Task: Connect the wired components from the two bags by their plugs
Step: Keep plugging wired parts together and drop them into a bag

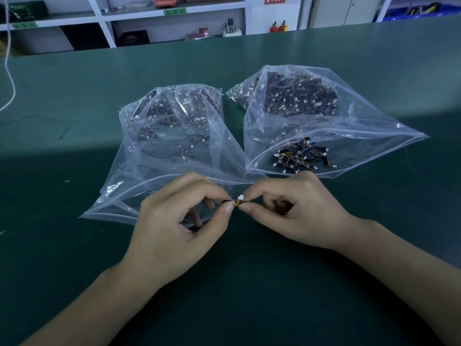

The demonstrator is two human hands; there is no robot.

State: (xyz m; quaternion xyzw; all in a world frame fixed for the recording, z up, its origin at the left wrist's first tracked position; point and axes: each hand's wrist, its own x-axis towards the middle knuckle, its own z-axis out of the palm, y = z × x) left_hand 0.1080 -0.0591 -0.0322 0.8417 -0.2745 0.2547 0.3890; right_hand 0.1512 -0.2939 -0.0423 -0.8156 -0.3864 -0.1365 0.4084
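Green matting, dull and faintly scuffed, covers the counter [74, 245]; on it sit two soft, crinkly bags of clear plastic, mouths gaping toward the person; the left bag [149, 171] holds a thin scatter of dark parts, while the right bag [349, 136] is heaped at the back and has a small loose pile of black strips with orange and yellow wires near its mouth; beyond the counter stands white shelving [104, 21].

Just before the left bag's mouth the left hand [174, 221] and right hand [294, 213] meet; thumb and forefinger of each are pinched narrow on one end of a wired component [235, 202], the other fingers curled loosely beneath; between the fingertips show a dark strip, short orange and yellow leads and a small white plug [241, 196].

Such a piece is probably nearly weightless, its strip stiff, its leads limp and easily kinked or torn at the joints; the plug looks hard and smooth, likely slippery; better to grip the plug bodies and strips themselves, never the wires. Whether the plugs are already mated I cannot tell.
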